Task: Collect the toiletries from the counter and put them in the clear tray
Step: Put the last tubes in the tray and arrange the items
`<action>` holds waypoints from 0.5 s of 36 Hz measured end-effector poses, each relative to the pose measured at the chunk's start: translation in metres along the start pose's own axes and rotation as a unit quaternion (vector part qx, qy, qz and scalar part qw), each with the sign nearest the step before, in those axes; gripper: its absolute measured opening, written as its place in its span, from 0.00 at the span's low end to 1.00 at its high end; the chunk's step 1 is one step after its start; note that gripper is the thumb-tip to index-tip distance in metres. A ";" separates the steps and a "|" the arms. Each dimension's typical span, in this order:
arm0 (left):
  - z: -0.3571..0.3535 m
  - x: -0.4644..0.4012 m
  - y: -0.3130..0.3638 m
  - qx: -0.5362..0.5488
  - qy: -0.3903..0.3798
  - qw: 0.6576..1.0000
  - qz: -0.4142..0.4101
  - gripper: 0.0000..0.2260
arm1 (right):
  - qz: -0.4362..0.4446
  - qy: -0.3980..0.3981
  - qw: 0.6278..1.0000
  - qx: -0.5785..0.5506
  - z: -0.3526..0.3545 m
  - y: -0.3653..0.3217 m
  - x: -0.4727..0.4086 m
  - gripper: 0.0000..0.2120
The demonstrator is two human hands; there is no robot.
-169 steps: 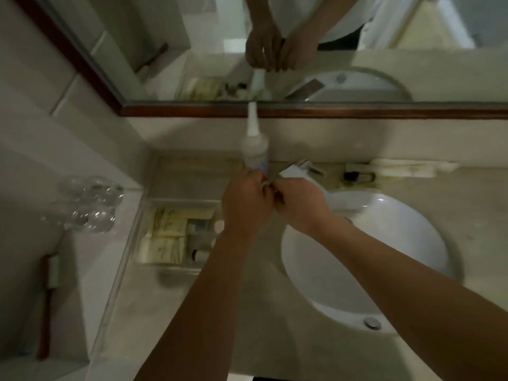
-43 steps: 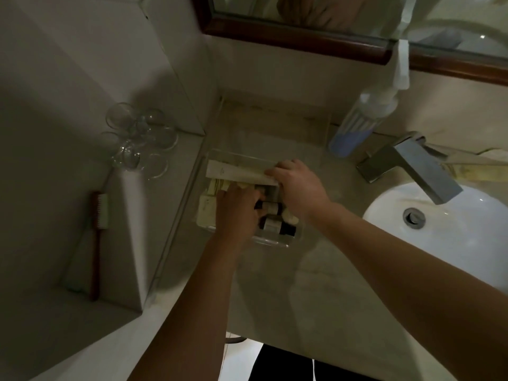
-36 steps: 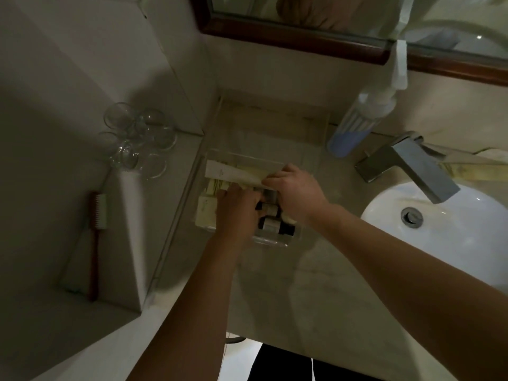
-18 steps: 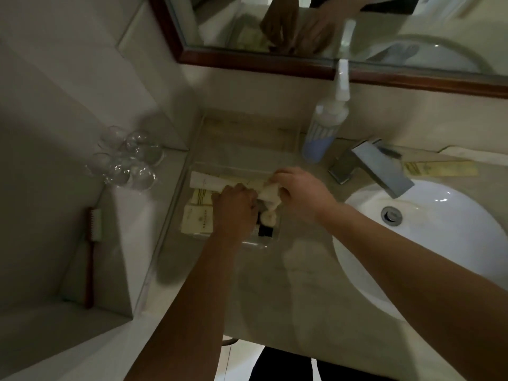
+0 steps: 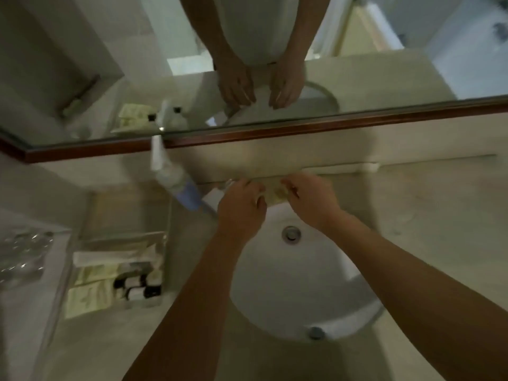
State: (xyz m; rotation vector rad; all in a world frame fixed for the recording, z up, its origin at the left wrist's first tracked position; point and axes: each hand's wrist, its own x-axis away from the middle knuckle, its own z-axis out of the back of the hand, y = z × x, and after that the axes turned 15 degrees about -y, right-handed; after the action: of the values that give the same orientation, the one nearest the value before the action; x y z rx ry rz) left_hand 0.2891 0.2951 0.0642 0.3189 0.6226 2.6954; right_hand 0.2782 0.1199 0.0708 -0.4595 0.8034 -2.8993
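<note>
The clear tray point(image 5: 125, 239) stands on the counter at the left, holding pale yellow packets point(image 5: 88, 296), a long white box point(image 5: 110, 257) and small dark-capped bottles point(image 5: 137, 288). Both my hands are over the back of the sink. My left hand point(image 5: 242, 207) and my right hand point(image 5: 310, 199) reach with relaxed fingers to a pale yellow packet point(image 5: 275, 194) lying by the wall, their fingertips at its two ends. The motion blur hides whether they grip it. A long white toiletry point(image 5: 341, 168) lies along the wall further right.
A pump bottle point(image 5: 178, 185) stands between the tray and the tap, which my left hand mostly covers. The white sink basin point(image 5: 297, 284) lies under my forearms. Glasses point(image 5: 22, 254) sit on a ledge at the far left. The mirror point(image 5: 247, 64) runs above the counter.
Both hands have left the tray and moved right to the back of the sink. The long white box now lies in the tray. The view has swung to the right.
</note>
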 end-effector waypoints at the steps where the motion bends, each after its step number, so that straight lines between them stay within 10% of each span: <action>1: -0.009 -0.010 0.014 -0.002 -0.022 1.000 0.007 0.11 | -0.019 -0.003 1.000 -0.002 0.007 0.020 0.002 0.16; 18: -0.137 -0.119 0.074 -0.067 -0.171 0.969 0.165 0.19 | -0.111 -0.043 0.990 0.072 0.015 0.223 -0.041 0.30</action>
State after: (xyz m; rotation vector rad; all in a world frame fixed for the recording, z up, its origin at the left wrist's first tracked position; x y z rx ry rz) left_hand 0.3362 0.1349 -0.0380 0.8978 0.3050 2.8679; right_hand 0.3247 -0.0710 -0.0428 -0.6928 0.5574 -3.0855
